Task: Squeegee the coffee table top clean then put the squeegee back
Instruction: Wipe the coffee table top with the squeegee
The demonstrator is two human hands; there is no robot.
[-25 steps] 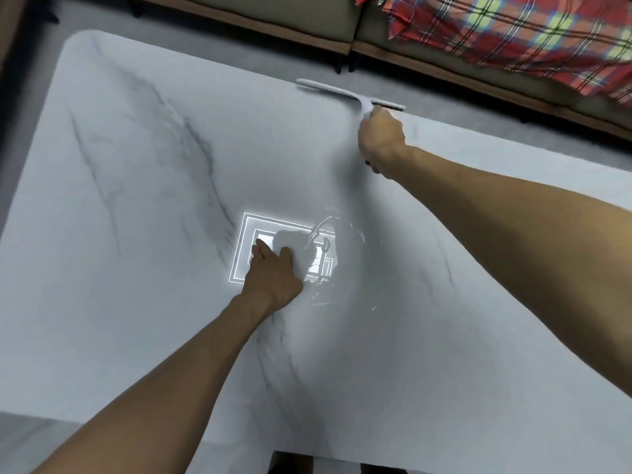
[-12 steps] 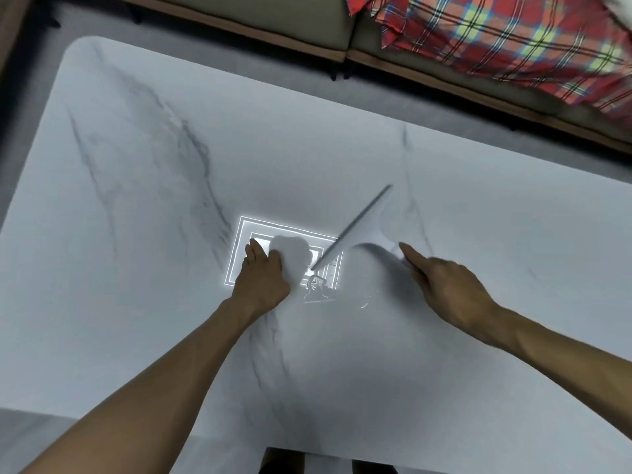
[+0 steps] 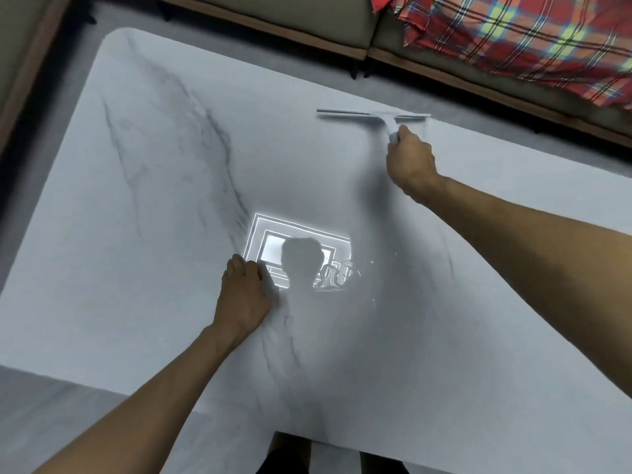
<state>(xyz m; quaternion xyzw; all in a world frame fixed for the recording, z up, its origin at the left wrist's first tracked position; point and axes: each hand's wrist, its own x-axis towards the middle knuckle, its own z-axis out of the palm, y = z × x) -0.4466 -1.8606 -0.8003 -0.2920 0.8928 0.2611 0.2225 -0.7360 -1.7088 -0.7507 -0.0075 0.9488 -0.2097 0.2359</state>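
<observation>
- At the far edge of the coffee table top, your right hand is closed around the handle of the squeegee, arm stretched well forward.
- Its blade runs along that far edge, roughly parallel to it, and looks to be lying on the surface; the short handle comes back from the blade's middle into your fist.
- Near the middle of the table, your left hand is pressed down on the marble with the fingers curled under, holding nothing that shows.
- Just beside your left hand, to its right, a bright rectangular reflection of a ceiling light sits on the glossy top, with the dark outline of a head across it.
- At the right end of that reflection, small streaks and beads of liquid glint on the surface.
- Grey veins cross the white marble on the left half and run under your left wrist.
- Beyond the table, a beige sofa with a wooden base stands on grey floor, and a red plaid blanket is draped over its right part.
- Both of your forearms are bare.
</observation>
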